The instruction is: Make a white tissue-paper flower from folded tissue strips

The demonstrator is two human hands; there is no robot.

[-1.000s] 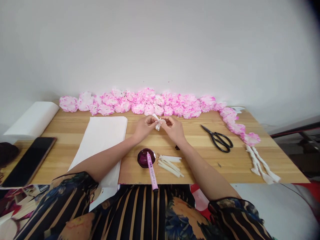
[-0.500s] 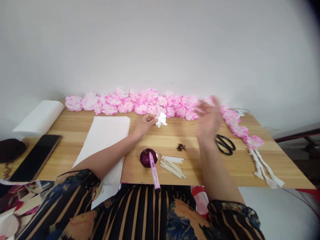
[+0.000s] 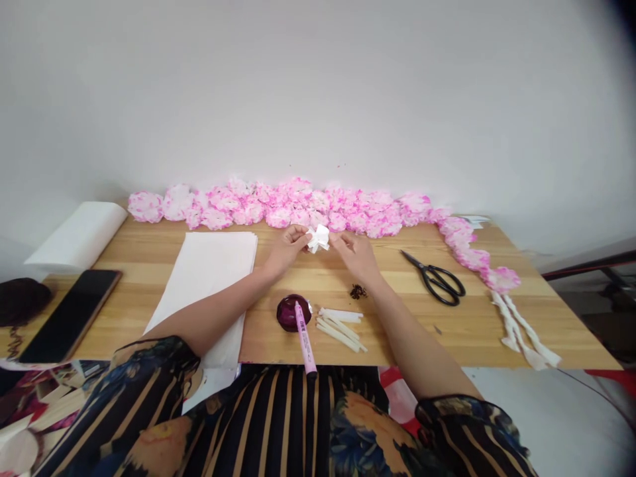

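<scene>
Between my two hands is a small white paper flower (image 3: 318,237) with folded petals. My left hand (image 3: 291,248) pinches it from the left, fingers closed. My right hand (image 3: 356,255) is at its right edge, thumb and fingertips pressed together on the paper. Just beyond it lies a long row of pink-and-white paper flowers (image 3: 298,202). Nearer to me, a pink marker (image 3: 305,341) leans across a dark purple round dish (image 3: 288,313). Several cream-coloured sticks (image 3: 340,331) lie beside it, and a little heap of dark bits (image 3: 358,291) is close to my right wrist.
Black-handled scissors (image 3: 440,281) lie right of my right forearm. A stack of white paper (image 3: 209,265) is under my left forearm. Farther left are a phone (image 3: 72,317), a white paper roll (image 3: 79,232) and a dark brown bundle (image 3: 22,299). White strips (image 3: 527,334) trail at the right.
My right hand, blurred and raised near the scissors before, has come left and down to the white paper flower. My left hand has kept its hold on the flower.
</scene>
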